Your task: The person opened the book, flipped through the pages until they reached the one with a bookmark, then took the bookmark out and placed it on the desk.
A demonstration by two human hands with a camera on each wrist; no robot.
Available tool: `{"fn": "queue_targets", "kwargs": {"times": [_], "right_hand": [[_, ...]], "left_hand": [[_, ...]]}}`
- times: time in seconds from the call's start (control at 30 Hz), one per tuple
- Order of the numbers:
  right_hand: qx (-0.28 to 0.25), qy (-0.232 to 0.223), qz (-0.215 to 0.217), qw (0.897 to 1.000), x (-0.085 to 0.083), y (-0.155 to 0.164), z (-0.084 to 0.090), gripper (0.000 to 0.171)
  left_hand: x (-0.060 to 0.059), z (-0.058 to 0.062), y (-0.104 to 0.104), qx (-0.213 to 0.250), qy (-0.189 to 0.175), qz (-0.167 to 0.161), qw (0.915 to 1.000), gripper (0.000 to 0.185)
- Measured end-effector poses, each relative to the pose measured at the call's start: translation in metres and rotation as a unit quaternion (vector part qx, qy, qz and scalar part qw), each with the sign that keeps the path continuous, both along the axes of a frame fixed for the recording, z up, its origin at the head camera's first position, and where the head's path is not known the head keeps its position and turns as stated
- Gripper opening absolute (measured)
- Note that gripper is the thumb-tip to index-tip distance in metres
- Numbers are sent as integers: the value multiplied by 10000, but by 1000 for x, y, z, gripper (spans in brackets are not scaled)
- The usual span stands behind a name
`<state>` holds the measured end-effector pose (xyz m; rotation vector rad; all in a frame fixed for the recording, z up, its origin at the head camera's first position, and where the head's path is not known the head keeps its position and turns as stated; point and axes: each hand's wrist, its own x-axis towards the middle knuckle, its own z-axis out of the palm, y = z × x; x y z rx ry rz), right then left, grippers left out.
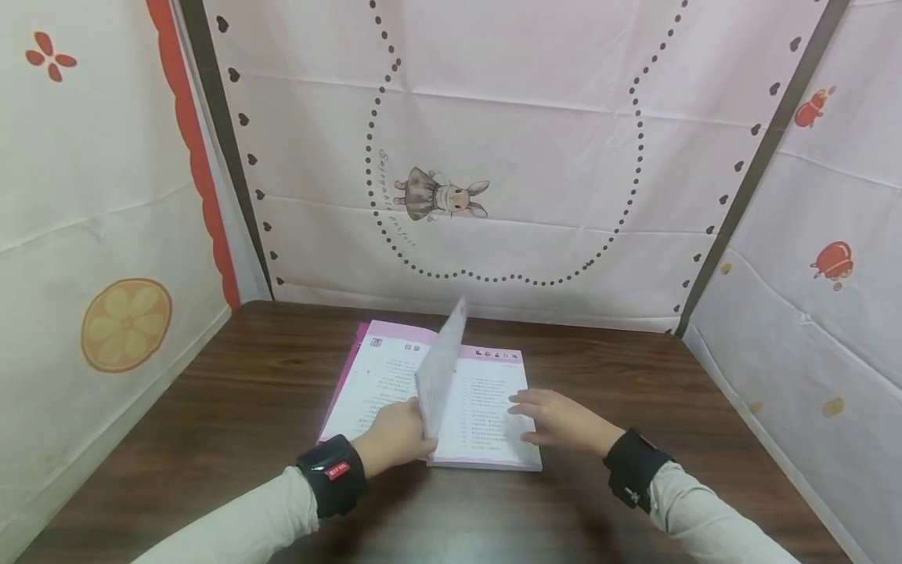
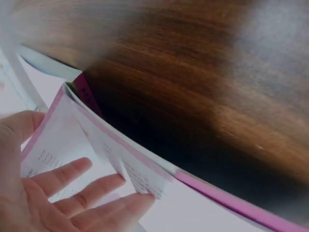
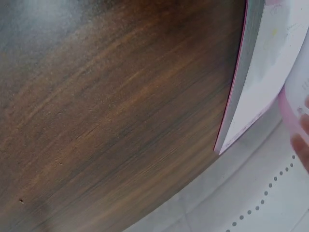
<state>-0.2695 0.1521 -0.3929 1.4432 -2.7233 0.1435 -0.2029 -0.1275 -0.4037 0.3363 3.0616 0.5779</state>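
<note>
An open book [image 1: 486, 407] with pink-banded printed pages and a magenta cover lies on the table. One or more of its leaves [image 1: 441, 364] stand up near the middle, between the two flat sides. My left hand [image 1: 395, 435] is at the near end of that raised paper, on its left side. In the left wrist view its fingers [image 2: 104, 191] are spread and fairly straight against the page, with the thumb by the page's pink edge. Over the right page's outer edge is my right hand [image 1: 564, 419], fingers loosely extended and holding nothing. Only its fingertips [image 3: 301, 147] show in the right wrist view.
The dark wooden table [image 1: 247, 392] extends around the book. Printed cloth [image 1: 535, 180] hangs behind it, and further cloth panels rise at the left and right sides. Black bands [image 1: 331, 475] circle both wrists.
</note>
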Motion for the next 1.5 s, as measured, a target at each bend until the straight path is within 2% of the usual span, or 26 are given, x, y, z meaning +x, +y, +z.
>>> {"fn": "queue_targets", "kwargs": {"times": [0.1,0.17,0.23,0.33,0.43,0.47,0.53,0.57,0.63,0.7,0.73,0.77,0.8,0.83,0.87,0.93,0.97,1.0,1.03,1.07,1.1,1.17,1.23,1.3,1.4,1.5], "right_hand": [[260,-349,-6,9991,0,0,-3,44],[361,-502,39,9981,1,0,-5,47],[438,-654,50,9969,1,0,-7,50],[534,-823,42,9952,2,1,-11,53],[634,-968,-24,9933,1,1,-15,54],[664,-1005,-57,9927,0,1,-16,53],[670,-1054,-99,9921,-1,0,-17,52],[655,-1082,-110,9919,-2,0,-18,52],[585,-1140,-99,9917,-3,0,-17,52],[509,-1191,-60,9916,-2,0,-17,52],[481,-1212,-48,9914,-2,0,-17,52],[451,-1227,-30,9914,-2,1,-17,52],[417,-1212,-2,9918,-1,1,-17,52],[404,-1195,4,9920,-1,2,-18,52],[392,-1176,10,9923,-1,3,-18,52],[352,-1175,14,9925,0,3,-18,51],[334,-1182,28,9924,0,3,-18,51],[333,-1197,26,9922,0,3,-18,51],[332,-1249,1,9916,0,2,-18,52],[326,-1283,-5,9912,0,2,-18,52],[326,-1315,-4,9908,0,1,-18,52],[340,-1348,5,9903,0,0,-19,52],[365,-1320,6,9906,0,0,-21,52],[378,-1284,20,9910,-1,-1,-21,51],[395,-1250,20,9914,-2,-1,-21,51],[394,-1321,-1,9905,-2,-1,-18,52]], "left_hand": [[2,4,-7,632,-144,79,9979,63],[1,6,-11,934,-138,109,9955,62],[-1,8,-15,1175,-73,142,9929,55],[-4,8,-20,1786,-48,511,9826,40],[-6,9,-25,2430,230,1149,9629,32],[-6,10,-27,2531,482,1273,9578,32],[-7,11,-30,2602,843,1474,9505,30],[-7,11,-31,2590,990,1499,9490,36],[-8,11,-34,2288,1306,1385,9547,50],[-8,8,-36,1660,1573,1142,9668,68],[-9,6,-36,1154,1739,976,9731,76],[-8,3,-37,605,1947,776,9759,83],[-8,0,-37,15,2185,519,9745,88],[-8,-3,-38,-620,2434,215,9677,90],[-7,-7,-38,-1205,2659,-132,9564,91],[-5,-12,-40,-2074,2914,-874,9298,84],[-4,-14,-40,-2288,2882,-1234,9216,79],[-3,-15,-40,-2437,2730,-1567,9173,73],[-2,-15,-40,-2480,2483,-1828,9184,68],[-1,-14,-40,-2382,2114,-1996,9267,65],[1,-13,-40,-2217,1659,-2048,9388,62],[3,-10,-37,-1899,867,-1889,9595,62],[5,-8,-35,-1712,408,-1606,9712,63],[6,-9,-32,-1653,205,-1355,9767,61],[8,-9,-30,-1690,206,-1172,9784,53],[9,-10,-27,-1398,163,-1064,9843,46]]}}
